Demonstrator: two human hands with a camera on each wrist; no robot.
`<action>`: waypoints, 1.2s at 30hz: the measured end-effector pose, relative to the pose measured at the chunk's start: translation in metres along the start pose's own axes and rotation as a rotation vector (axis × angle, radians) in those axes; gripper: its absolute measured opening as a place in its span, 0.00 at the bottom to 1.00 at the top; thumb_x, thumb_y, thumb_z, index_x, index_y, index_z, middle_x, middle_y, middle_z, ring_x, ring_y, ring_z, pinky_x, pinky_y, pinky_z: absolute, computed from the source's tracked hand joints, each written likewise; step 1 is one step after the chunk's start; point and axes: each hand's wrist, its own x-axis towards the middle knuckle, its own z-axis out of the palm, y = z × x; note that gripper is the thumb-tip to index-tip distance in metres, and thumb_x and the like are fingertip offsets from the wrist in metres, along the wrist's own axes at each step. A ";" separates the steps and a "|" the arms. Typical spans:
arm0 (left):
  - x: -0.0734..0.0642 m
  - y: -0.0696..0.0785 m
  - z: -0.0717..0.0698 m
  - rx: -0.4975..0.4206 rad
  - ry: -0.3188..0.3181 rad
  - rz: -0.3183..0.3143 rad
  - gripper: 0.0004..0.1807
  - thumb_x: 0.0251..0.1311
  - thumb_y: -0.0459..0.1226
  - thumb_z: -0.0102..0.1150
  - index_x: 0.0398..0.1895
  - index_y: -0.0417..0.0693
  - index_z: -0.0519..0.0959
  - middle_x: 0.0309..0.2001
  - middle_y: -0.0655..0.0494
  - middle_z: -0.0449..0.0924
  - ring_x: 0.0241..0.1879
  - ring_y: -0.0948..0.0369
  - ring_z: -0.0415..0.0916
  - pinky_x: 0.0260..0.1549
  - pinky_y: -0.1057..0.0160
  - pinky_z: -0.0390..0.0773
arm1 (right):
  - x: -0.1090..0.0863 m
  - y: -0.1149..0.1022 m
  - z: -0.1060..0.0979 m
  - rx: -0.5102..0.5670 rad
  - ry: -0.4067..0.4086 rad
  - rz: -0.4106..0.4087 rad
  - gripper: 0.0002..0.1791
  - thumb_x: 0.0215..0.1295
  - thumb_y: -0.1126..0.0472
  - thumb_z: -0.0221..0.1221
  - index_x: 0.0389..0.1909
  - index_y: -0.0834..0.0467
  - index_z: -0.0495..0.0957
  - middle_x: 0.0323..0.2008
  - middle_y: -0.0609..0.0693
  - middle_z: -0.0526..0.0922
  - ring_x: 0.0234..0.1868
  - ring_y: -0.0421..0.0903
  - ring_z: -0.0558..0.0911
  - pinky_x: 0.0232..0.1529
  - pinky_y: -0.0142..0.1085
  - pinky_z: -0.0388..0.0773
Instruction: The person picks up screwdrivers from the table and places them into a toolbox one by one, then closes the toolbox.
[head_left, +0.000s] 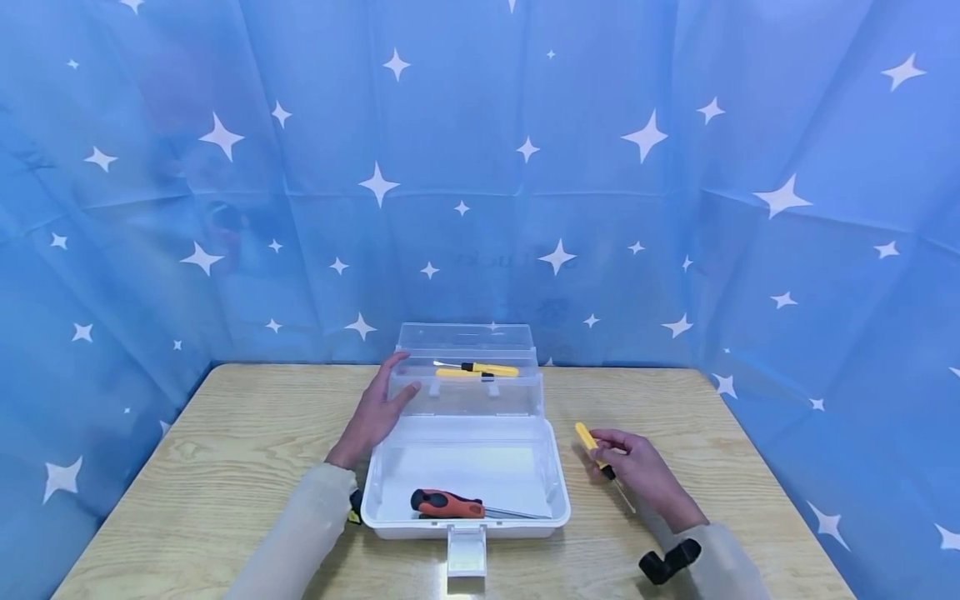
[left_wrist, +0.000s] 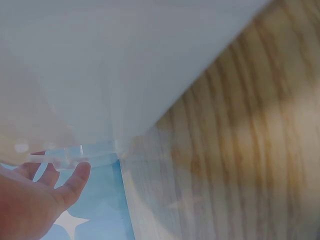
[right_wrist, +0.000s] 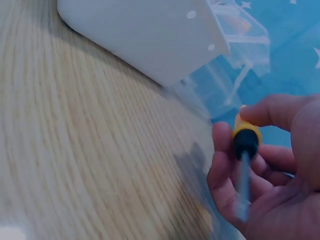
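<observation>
A white toolbox (head_left: 558, 479) stands with its clear lid (head_left: 468, 404) raised. My left hand (head_left: 378, 408) holds the lid's left edge, thumb in front and fingers toward the back; in the left wrist view, its fingers (left_wrist: 75, 185) are at the clear plastic edge. Right of the box, my right hand (head_left: 637, 467) pinches a yellow screwdriver (head_left: 587, 437) between thumb and fingers, its shaft pointing down toward me. In the right wrist view, the screwdriver's black collar (right_wrist: 246, 142) and metal shaft show. A red-and-black screwdriver (head_left: 450, 503) lies along the box's front inside.
Two more yellow screwdrivers (head_left: 491, 369) lie in the clear upper compartment of the lid. The box's front latch (head_left: 467, 550) hangs down over the wooden table (head_left: 247, 450). A blue curtain with white stars (head_left: 465, 150) hangs behind the table and along both sides.
</observation>
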 end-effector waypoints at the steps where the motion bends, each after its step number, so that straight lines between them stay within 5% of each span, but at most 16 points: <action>1: 0.000 0.000 0.000 -0.001 0.001 -0.001 0.33 0.70 0.57 0.51 0.75 0.73 0.53 0.80 0.57 0.45 0.78 0.49 0.42 0.70 0.33 0.50 | 0.000 0.000 0.000 0.019 -0.004 0.000 0.25 0.68 0.66 0.56 0.64 0.70 0.70 0.41 0.56 0.79 0.34 0.47 0.84 0.31 0.35 0.82; 12: -0.002 0.002 -0.001 -0.001 0.000 0.004 0.33 0.70 0.58 0.50 0.75 0.71 0.54 0.80 0.56 0.45 0.78 0.48 0.43 0.69 0.33 0.51 | 0.001 -0.003 0.000 0.060 -0.004 -0.032 0.23 0.70 0.65 0.56 0.63 0.71 0.71 0.39 0.58 0.79 0.34 0.46 0.82 0.35 0.36 0.83; 20: -0.002 0.000 -0.001 -0.007 -0.002 0.023 0.33 0.70 0.57 0.51 0.75 0.70 0.54 0.80 0.55 0.45 0.78 0.49 0.42 0.70 0.34 0.49 | 0.003 -0.007 -0.002 0.015 0.010 0.007 0.22 0.71 0.62 0.56 0.63 0.66 0.72 0.39 0.58 0.80 0.34 0.48 0.79 0.33 0.37 0.80; 36: -0.001 -0.002 -0.001 0.003 0.001 0.025 0.33 0.70 0.58 0.50 0.75 0.71 0.54 0.80 0.56 0.45 0.78 0.49 0.42 0.70 0.33 0.50 | 0.004 -0.025 -0.017 -0.045 -0.001 -0.066 0.22 0.73 0.58 0.56 0.63 0.65 0.73 0.46 0.64 0.79 0.38 0.54 0.81 0.37 0.39 0.81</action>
